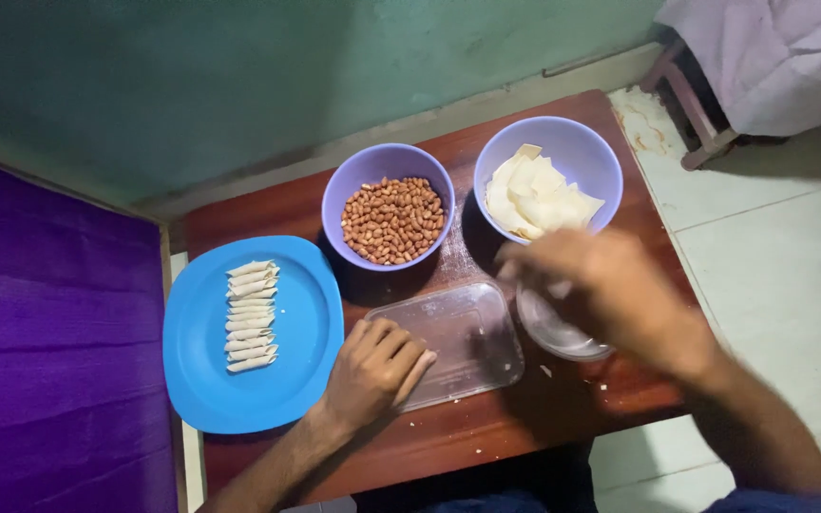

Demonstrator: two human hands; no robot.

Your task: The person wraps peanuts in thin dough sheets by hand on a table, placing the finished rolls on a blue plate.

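Mid-wrapping, looked like: left hand (372, 369) rested curled and empty on the clear tray (458, 344), right hand (593, 285) blurred over the small glass bowl (558, 332) — grip unreadable — pastry sheets (536, 198) just beyond it, so next came picking one sheet cleanly.

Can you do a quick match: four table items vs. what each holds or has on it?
1. blue plate
2. left bowl
3. right bowl
4. clear tray

a. peanuts
b. left hand resting on it
c. row of rolled wraps
d. flat pale sheets

Pairs: 1-c, 2-a, 3-d, 4-b
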